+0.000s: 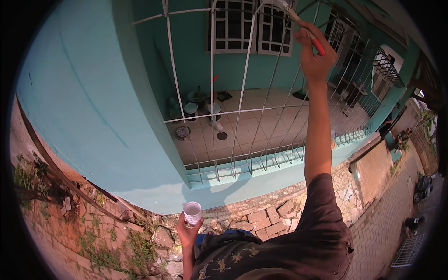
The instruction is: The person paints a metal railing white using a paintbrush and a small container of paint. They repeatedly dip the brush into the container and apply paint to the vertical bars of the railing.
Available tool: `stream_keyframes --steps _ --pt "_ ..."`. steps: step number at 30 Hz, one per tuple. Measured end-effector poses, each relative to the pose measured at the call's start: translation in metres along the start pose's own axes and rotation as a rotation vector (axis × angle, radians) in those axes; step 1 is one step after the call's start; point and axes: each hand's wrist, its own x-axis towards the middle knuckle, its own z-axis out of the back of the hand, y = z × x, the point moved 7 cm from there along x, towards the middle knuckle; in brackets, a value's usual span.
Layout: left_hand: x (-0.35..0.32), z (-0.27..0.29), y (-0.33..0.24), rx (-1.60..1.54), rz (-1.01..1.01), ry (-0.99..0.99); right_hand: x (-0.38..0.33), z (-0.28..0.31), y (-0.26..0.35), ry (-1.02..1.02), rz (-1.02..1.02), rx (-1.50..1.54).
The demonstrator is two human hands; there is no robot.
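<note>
My right hand [319, 63] is raised high with the arm stretched out, its fingers closed round a paintbrush [317, 45] with a red-ended handle. The brush's head points up and left, at the upper part of a metal window grille [244, 77]; whether the bristles touch a bar is hard to make out. Some bars look white, while others further right are darker grey. Low down near my body, my left hand [188, 237] grips a small white cup [192, 215] from below and the sides. Something pale, like paint, lies inside it.
A turquoise wall [88, 93] rises at the left. Behind the grille, paint buckets [191, 110] and a round dark lid [222, 136] stand on the tiled porch floor [252, 128]. Broken paving bricks [266, 221] lie below. A motorcycle [422, 189] stands at the far right.
</note>
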Motion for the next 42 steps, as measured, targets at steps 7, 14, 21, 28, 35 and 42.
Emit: stream_keyframes --steps 7,14,21,28,35,42 --pt "0.0 0.004 0.0 -0.003 -0.016 -0.017 -0.006 -0.011 0.004 0.174 -0.123 0.194" --pt "-0.002 0.006 -0.01 -0.024 -0.023 -0.042 0.0 0.003 0.008 -0.028 0.025 0.038" --pt "-0.003 0.006 -0.003 -0.02 -0.018 -0.028 0.004 -0.005 0.007 0.093 -0.021 -0.007" --pt "-0.003 0.004 -0.002 -0.032 0.001 -0.037 0.008 0.016 0.014 -0.004 -0.024 0.223" --pt "-0.001 0.003 0.003 -0.03 -0.01 -0.031 0.019 0.013 0.008 -0.034 0.056 -0.006" --pt "0.0 0.0 0.006 -0.03 -0.009 0.01 0.019 0.0 0.007 0.076 -0.005 0.142"
